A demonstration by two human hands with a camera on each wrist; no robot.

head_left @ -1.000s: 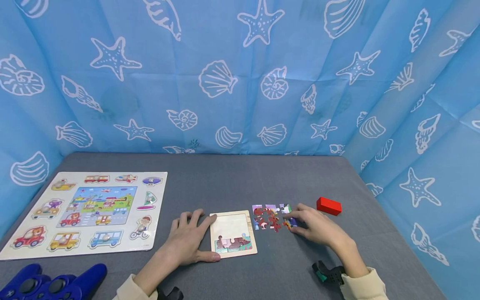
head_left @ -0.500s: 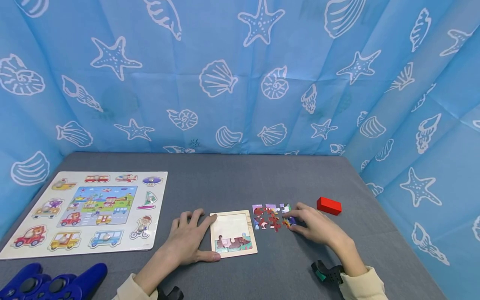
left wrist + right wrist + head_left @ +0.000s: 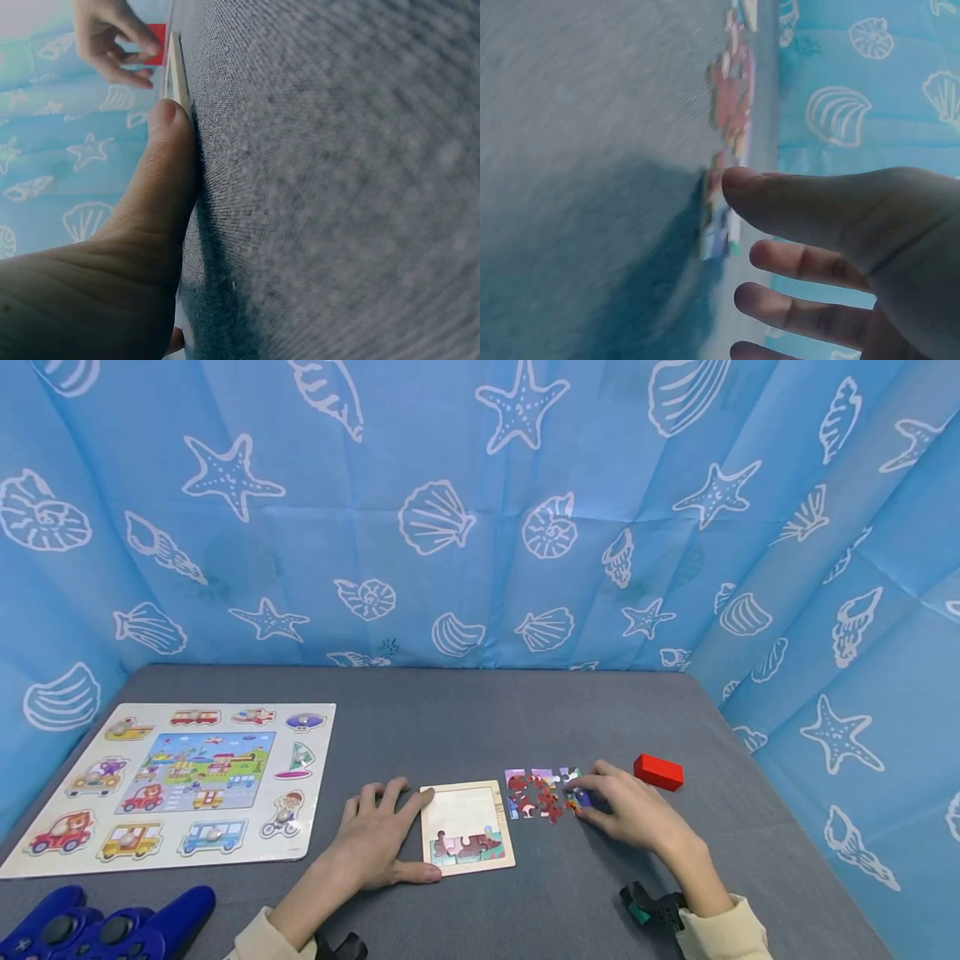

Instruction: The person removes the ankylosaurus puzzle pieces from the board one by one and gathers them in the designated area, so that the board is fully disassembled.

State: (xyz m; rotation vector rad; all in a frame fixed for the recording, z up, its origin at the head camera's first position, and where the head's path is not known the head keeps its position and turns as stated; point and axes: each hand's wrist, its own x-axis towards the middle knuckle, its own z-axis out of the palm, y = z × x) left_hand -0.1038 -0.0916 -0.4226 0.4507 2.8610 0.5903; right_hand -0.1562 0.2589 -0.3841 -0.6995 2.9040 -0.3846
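My left hand [image 3: 378, 843] lies spread at the left side of a small square wooden puzzle frame [image 3: 506, 828]. Its index fingertip touches the upper left corner and its thumb the lower left. A row of joined jigsaw pieces [image 3: 468, 850] fills the frame's bottom; bare wood shows above. My right hand [image 3: 633, 808] reaches from the right to a cluster of loose jigsaw pieces [image 3: 528, 793] beside the frame. Its thumb and index fingertips touch the rightmost pieces [image 3: 715, 232], purple and orange. In the right wrist view the other fingers are held apart from them.
A red block [image 3: 658, 772] lies behind my right hand. At the left is a large vehicle puzzle board [image 3: 311, 793], with a blue game controller [image 3: 112, 927] in front of it. A blue seashell-print curtain [image 3: 480, 527] hangs behind the grey table [image 3: 420, 718].
My right hand has shifted slightly left, and the rightmost pieces at its fingertips have slid a little left and back. My left hand and the frame have stayed put.
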